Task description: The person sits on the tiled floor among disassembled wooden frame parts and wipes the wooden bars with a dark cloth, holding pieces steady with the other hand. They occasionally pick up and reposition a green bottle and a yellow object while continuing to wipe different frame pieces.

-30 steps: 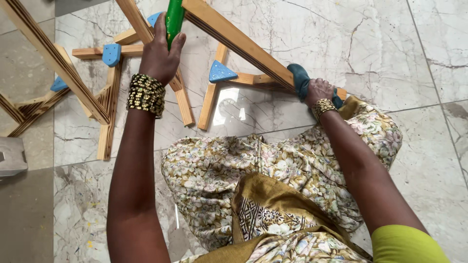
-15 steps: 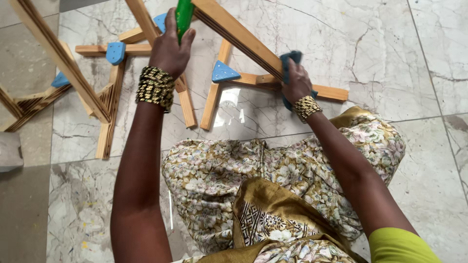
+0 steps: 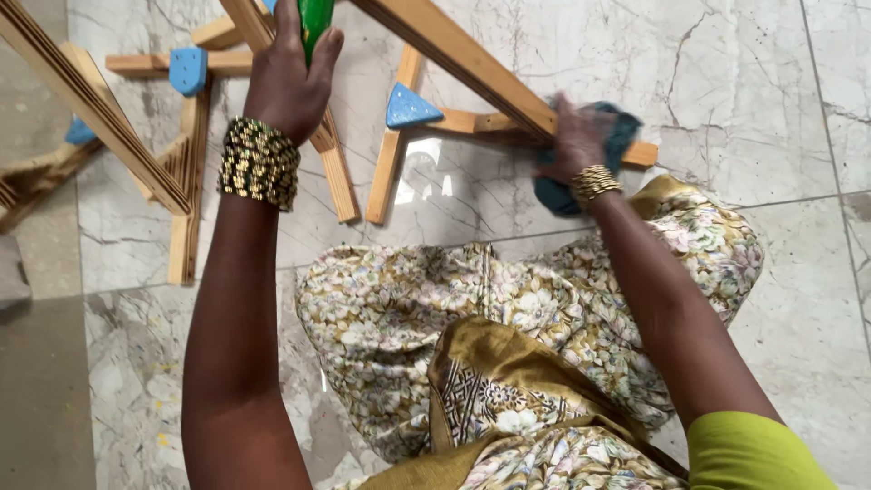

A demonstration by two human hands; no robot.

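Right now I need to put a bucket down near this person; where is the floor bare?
Bare marble floor lies right of the slanted wooden beam, beyond the right hand with its teal cloth. Crowded: wooden frame legs beside the left hand.

Floor: pale polished marble tiles (image 3: 744, 100) with grey and brown veins, filling most of the frame.
Joints: thin dark grout lines, one running across the middle right, another down the far right edge.
Light: soft daylight; a bright glare patch (image 3: 419, 177) on the tile at upper centre.
Left edge: a duller grey strip of floor (image 3: 36, 390) at lower left.
Marks: small yellow specks (image 3: 163, 440) at lower left.
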